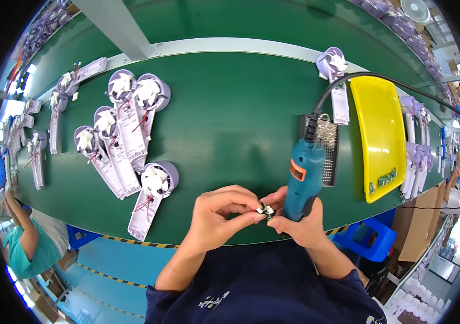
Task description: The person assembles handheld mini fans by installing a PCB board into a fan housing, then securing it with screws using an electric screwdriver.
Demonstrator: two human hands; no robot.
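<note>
Scanning left to right: a co-worker's arm in a teal sleeve shows at the far left edge, by the belt. Next, a cluster of lilac fan halves lies face-up w/ white blades and red wires showing, laid side by side in a fan shape, prob. so each open shell can be grabbed in turn. One more fan half sits nearest the belt's front edge, closest to the left hand.

Left hand: thumb & forefinger pressed together, pinching a small white-green part; other fingers curled under. The part is held off the belt, in front of the body, between both hands, likely for close sight & steadiness.

Right hand: fingertips touch the same part from the other side, while palm & lower fingers wrap a teal power tool, upright, its black cord arcing up & right. Keeping the tool in the palm frees the fingertips.

Just behind the tool, a black mesh stand w/ metal wool. Right of it a yellow tray, a small green board at its near end. Further right, more lilac shells stacked at the belt's edge.
</note>
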